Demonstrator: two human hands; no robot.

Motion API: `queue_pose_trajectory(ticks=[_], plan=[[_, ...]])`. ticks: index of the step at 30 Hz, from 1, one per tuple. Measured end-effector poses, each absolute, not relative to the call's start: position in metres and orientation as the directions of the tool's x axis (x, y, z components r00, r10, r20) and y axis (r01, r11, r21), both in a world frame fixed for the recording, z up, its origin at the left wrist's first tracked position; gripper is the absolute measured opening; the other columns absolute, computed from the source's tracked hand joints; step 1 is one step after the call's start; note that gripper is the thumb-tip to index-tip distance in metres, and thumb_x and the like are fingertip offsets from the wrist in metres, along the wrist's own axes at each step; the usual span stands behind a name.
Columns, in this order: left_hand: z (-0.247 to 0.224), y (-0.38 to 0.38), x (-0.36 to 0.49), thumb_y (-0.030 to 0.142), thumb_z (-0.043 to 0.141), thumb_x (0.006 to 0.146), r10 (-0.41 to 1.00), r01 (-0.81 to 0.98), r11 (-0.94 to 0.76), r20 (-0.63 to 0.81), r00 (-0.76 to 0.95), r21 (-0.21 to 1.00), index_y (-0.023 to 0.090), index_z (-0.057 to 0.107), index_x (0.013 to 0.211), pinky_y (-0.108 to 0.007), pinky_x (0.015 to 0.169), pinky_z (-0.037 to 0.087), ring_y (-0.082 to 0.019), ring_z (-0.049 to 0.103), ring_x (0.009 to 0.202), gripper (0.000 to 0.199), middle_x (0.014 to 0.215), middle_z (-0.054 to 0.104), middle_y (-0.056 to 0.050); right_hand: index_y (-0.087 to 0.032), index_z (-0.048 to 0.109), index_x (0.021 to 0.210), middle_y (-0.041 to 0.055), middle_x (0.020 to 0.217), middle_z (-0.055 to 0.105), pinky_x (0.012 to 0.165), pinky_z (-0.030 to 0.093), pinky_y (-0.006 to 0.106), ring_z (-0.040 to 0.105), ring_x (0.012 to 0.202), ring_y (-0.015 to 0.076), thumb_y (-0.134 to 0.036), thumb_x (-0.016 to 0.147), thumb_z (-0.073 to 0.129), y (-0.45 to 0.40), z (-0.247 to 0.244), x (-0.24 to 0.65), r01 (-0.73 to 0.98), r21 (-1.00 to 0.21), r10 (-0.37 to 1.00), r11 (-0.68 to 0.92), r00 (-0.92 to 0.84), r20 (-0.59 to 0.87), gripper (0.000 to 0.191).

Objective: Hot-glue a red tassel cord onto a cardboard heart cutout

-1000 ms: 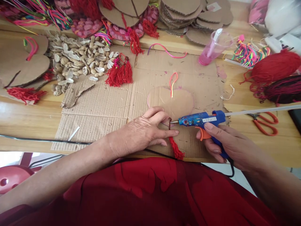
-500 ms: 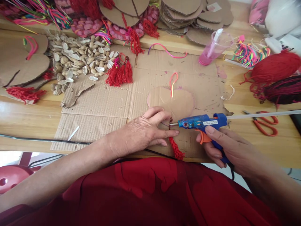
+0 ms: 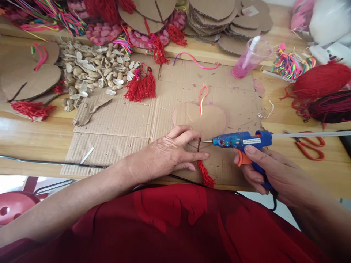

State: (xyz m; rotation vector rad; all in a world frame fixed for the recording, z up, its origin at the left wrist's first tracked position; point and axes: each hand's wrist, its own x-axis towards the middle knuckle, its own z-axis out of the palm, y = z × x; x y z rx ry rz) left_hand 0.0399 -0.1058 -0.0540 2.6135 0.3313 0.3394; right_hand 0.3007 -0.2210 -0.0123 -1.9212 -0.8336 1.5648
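My left hand point(image 3: 170, 153) lies palm down on a heart-shaped cardboard piece point(image 3: 214, 118). Its fingers press a red tassel point(image 3: 206, 175) down by the dark cord at the tassel's top. A looped pink-and-yellow cord point(image 3: 202, 100) lies at the heart's upper notch. My right hand point(image 3: 263, 168) is closed around the handle of a blue hot glue gun point(image 3: 233, 140), with a finger by the orange trigger. The gun's metal nozzle points left, slightly right of the tassel cord. A long glue stick point(image 3: 309, 134) sticks out of its back.
Peanut shells point(image 3: 93, 69) and a bunch of red tassels point(image 3: 141, 84) lie to the left. Stacked cardboard shapes point(image 3: 211, 18) and a cup of pink liquid point(image 3: 242, 67) stand behind. Orange-handled scissors point(image 3: 311, 146) and red yarn point(image 3: 323, 78) lie right.
My right hand has drawn the glue gun a little to the right, so its nozzle has come away from the tassel cord. My left hand stays in place.
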Motion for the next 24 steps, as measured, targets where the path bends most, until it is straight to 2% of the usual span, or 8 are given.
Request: queue_pose_trajectory(ticks=[5,12,19,24], plan=[[-0.0553,-0.1060,0.0400,0.045,0.054,0.099,0.285,0.167,-0.870,0.197,0.938,0.463,0.030,0.065,0.135,-0.047,0.109,0.047,-0.031,0.038,0.134,0.041,0.134,0.048,-0.013,-0.020,0.056,0.068,-0.0058,0.045,0.045,0.038,0.035,0.021,0.044,0.034,0.0092,-0.073,0.087,0.054,-0.2193,-0.0094,0.2942,0.240,-0.712,0.743,-0.659,0.061,-0.667,0.056],[-0.0551,-0.1054,0.0394,0.043,0.053,0.100,0.280,0.166,-0.867,0.184,0.942,0.469,0.031,0.064,0.136,-0.047,0.108,0.047,-0.032,0.037,0.135,0.041,0.137,0.046,-0.013,-0.023,0.060,0.083,-0.0072,0.047,0.046,0.037,0.032,0.021,0.043,0.035,0.0096,-0.071,0.086,0.058,-0.2198,-0.0097,0.2996,0.202,-0.694,0.723,-0.691,0.169,-0.670,0.049],[-0.0560,-0.1064,0.0396,0.046,0.053,0.099,0.286,0.163,-0.870,0.208,0.935,0.466,0.029,0.065,0.135,-0.048,0.107,0.048,-0.033,0.038,0.133,0.042,0.136,0.047,-0.014,-0.021,0.062,0.082,-0.0065,0.044,0.046,0.039,0.035,0.022,0.045,0.034,0.0102,-0.072,0.089,0.053,-0.2158,-0.0095,0.2916,0.258,-0.715,0.752,-0.650,0.075,-0.655,0.052],[-0.0566,-0.1060,0.0396,0.044,0.055,0.098,0.286,0.166,-0.873,0.204,0.936,0.458,0.031,0.065,0.135,-0.048,0.107,0.048,-0.031,0.038,0.133,0.040,0.135,0.047,-0.012,-0.021,0.059,0.078,-0.0069,0.044,0.046,0.037,0.035,0.020,0.044,0.033,0.0095,-0.076,0.085,0.054,-0.2180,-0.0120,0.2963,0.261,-0.709,0.749,-0.655,0.100,-0.655,0.056]])
